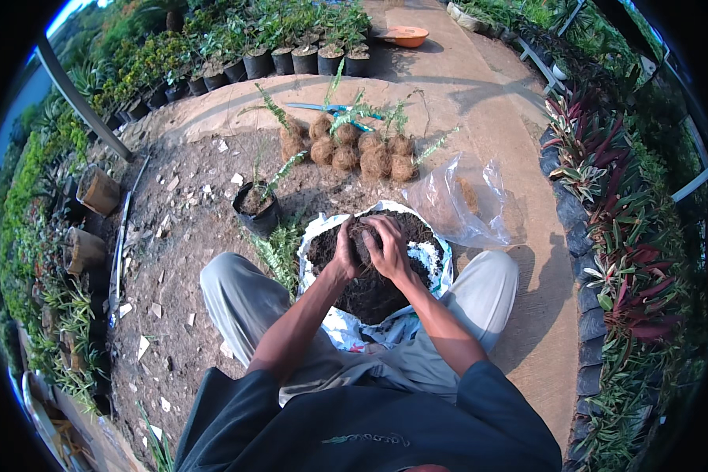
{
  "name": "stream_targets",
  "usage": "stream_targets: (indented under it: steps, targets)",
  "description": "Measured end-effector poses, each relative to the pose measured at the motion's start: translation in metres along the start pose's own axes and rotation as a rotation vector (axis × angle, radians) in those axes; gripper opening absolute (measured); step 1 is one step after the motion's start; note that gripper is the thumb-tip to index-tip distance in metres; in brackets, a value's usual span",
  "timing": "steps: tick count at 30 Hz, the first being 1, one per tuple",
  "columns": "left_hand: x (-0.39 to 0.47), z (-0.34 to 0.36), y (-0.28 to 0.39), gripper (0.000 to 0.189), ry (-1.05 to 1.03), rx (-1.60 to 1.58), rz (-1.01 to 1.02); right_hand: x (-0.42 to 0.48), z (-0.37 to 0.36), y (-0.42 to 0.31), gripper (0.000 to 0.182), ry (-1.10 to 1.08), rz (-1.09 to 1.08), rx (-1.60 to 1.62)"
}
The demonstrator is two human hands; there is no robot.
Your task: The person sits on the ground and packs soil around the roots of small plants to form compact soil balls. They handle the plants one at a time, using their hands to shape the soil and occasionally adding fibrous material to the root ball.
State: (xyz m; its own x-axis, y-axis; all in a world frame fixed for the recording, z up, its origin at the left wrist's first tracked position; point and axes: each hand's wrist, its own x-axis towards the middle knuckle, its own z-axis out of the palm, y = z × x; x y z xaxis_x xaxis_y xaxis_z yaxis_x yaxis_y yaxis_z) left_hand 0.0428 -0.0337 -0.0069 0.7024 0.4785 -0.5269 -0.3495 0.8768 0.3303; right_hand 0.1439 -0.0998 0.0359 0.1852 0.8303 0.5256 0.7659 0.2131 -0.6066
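A white plastic sack [446, 259] with its rim rolled down stands between my knees, holding dark potting soil [369, 301]. White granules [425, 256] lie on the soil at the right. Above it, my left hand [345, 251] and my right hand [386, 245] are cupped around a dark brown clump [361, 241] of soil or fibre. My fingers hide much of the clump, so its exact make-up is unclear. Left of the sack stands a black pot [258, 217] with a small fern [282, 176]. Cut fern fronds [278, 253] lie against the sack's left side.
Several fibre-wrapped balls [345, 158], some with fern fronds, sit ahead. Behind them lies a blue-handled pruning tool or saw [312, 107]. A clear plastic bag [448, 203] with brown fibre is at right. Potted plants [304, 59] line the path; an orange basin [407, 36] stands farther off.
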Motion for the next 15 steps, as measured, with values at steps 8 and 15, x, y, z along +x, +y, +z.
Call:
stream_targets:
  steps: [8,15]
  targets:
    - [0.0,0.0,-0.01,0.042,-0.004,0.106,0.037,-0.022,0.017,0.003,0.023,0.06,-0.166,-0.178]
    - [-0.002,-0.002,-0.008,0.041,0.131,0.116,0.073,-0.014,0.02,0.005,0.022,-0.018,-0.027,-0.033]
